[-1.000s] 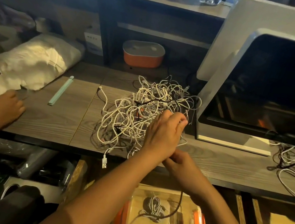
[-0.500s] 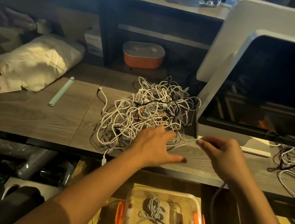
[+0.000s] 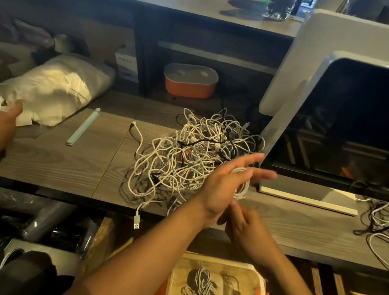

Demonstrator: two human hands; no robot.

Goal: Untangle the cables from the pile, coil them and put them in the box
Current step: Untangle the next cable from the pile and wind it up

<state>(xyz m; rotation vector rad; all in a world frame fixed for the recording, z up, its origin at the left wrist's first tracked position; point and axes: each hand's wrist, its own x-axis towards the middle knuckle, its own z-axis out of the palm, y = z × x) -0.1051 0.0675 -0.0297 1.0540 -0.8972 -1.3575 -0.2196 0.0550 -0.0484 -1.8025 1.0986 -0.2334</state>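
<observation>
Thin white cable looped round the left hand's straight fingers, right hand's grip unclear beneath; one coiled grey-white bundle in the clear plastic box below, the large tangled cable pile beyond the fingertips yet to sort.

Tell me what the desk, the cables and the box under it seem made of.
Desk: wood or wood-look laminate, matte grey-brown; grain lines show.
Cables: smooth plastic or rubber jackets, mostly white, a few black.
Box: clear glossy plastic, contents visible through it, orange clips.
</observation>
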